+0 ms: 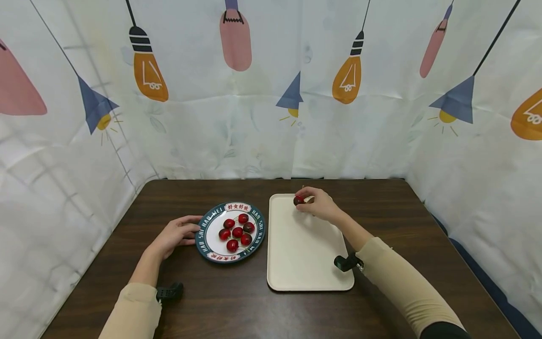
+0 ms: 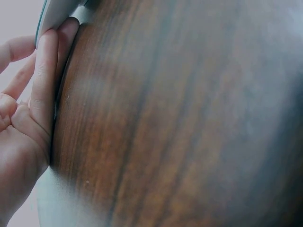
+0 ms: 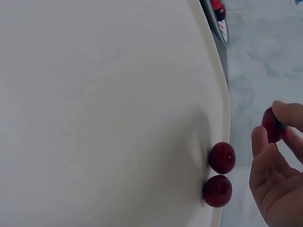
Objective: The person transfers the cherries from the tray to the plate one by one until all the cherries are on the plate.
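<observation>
Hands well apart from where I stand. Right hand (image 1: pixel 322 205) has one dark red cherry (image 3: pixel 271 125) pinched in its fingertips, over the far end of the cream tray (image 1: pixel 311 254). Right wrist view: that cherry is clear of the tray surface; two more cherries (image 3: pixel 222 158) lie on the tray side by side, near its edge. Left hand (image 1: pixel 173 234) is at the plate (image 1: pixel 260 230), fingers fairly straight, touching the left rim; can't tell how firmly they press. Plate is blue-rimmed with a white middle, seven cherries (image 1: pixel 237 232) bunched on it. It sits just left of the tray on the dark wood table (image 1: pixel 228 306). Lamp-print cloth (image 1: pixel 262 136) hangs behind. Both sleeves (image 1: pixel 131 310) beige.
</observation>
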The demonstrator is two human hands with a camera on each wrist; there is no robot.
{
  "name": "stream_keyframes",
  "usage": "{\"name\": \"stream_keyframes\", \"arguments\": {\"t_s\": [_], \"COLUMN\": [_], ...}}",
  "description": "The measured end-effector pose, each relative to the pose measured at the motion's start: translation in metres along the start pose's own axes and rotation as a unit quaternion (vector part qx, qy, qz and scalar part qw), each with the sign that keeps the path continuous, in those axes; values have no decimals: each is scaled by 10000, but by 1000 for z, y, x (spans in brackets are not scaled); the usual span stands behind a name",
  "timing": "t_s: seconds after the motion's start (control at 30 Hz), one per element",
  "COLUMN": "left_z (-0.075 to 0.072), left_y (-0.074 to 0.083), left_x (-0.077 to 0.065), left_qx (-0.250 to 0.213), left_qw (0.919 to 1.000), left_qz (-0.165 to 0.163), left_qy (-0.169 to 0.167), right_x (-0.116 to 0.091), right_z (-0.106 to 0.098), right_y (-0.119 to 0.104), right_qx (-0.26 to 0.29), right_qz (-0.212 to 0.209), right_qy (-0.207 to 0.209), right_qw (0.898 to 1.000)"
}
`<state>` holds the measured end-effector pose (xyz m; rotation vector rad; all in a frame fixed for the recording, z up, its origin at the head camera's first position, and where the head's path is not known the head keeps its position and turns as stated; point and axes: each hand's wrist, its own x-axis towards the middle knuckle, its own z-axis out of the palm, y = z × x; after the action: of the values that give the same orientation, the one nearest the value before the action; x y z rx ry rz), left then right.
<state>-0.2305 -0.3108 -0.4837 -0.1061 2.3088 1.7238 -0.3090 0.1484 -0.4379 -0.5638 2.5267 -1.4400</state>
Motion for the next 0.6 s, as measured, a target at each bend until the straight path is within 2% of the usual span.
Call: {"name": "stream_keyframes", "arguments": {"t_s": [0.23,0.6], "left_z": [1,0], "left_y": [-1,0], "left_x": [0,0], "left_qx": [-22,24], "left_qw": [10000,10000], "left_qz": [4,-10], "left_qy": [10,27], "right_x": [2,12], "right_z": [15,40], "right_y": [-8,-19], "right_qx": [174,0], "right_qz": [-140,-264], "right_qy": [-246,-374], "right_qw": [9994,9990]}}
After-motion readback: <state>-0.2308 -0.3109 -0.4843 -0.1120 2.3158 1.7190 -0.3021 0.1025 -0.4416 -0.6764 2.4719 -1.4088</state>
